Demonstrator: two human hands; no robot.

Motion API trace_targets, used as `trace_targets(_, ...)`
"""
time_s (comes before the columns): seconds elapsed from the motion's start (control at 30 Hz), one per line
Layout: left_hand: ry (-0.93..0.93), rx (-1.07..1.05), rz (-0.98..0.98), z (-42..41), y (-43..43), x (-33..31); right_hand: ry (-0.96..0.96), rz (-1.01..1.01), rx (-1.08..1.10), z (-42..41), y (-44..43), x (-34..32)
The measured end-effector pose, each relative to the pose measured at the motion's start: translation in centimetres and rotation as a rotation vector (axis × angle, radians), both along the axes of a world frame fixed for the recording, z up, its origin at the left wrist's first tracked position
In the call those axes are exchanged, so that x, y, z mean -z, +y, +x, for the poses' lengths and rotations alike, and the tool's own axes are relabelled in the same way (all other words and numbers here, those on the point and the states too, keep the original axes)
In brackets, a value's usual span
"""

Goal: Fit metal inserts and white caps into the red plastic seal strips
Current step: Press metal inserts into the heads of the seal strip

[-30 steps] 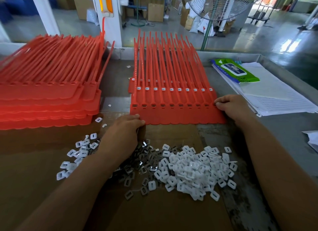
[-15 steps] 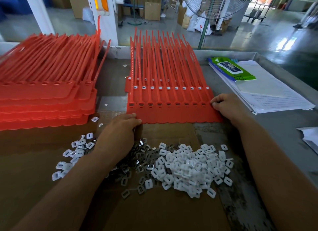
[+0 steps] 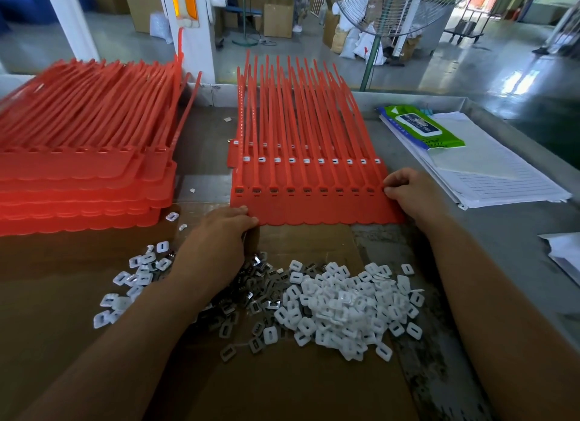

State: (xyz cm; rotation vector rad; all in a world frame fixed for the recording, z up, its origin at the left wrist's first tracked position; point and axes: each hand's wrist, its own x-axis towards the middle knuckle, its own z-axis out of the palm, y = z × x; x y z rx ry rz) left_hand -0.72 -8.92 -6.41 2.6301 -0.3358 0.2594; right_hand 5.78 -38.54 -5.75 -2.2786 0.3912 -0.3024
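Red seal strip sheet (image 3: pixel 314 207) lies mid-counter (image 3: pixel 502 232), its strips running long from 6 to 12 o'clock and its row of sockets (image 3: pixel 306 189) running 9 to 3. The left hand (image 3: pixel 219 235) grips the sheet's near corner at 7 o'clock, fingers curled over the scalloped edge. The right hand (image 3: pixel 411 194) pinches the side edge at 3 o'clock, just beside the last socket.

The sockets look already filled with grey metal, so I judge that caps are the next need. White caps (image 3: pixel 342 307) lie heaped on cardboard (image 3: pixel 282 389) at 6 o'clock from the sheet, between the forearms and about as near to either hand. Metal inserts (image 3: pixel 251 298) lie touching that heap on its 9 o'clock side, partly under the left wrist. A stack of further red strips (image 3: pixel 78 182) sits at 9 o'clock, apart from the sheet.
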Motion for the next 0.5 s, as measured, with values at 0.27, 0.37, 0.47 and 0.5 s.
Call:
trace_targets(0.27, -0.008, 0.006, -0.002, -0.1, 0.0, 0.0, -0.023, 0.083, 0.009, -0.4, 0.1, -0.1)
trace_targets(0.37, -0.007, 0.005, -0.003, -0.1, 0.0, -0.1, -0.068, 0.096, 0.013, -1.4, 0.6, -1.3)
trace_targets(0.47, -0.005, 0.01, -0.001, -0.1, 0.0, -0.1, -0.15, 0.005, -0.065, -2.6, 1.9, -3.6)
trace_targets(0.5, -0.002, 0.008, -0.002, -0.1, 0.0, -0.1, -0.16, 0.012, -0.143, -3.0, 2.7, -4.5)
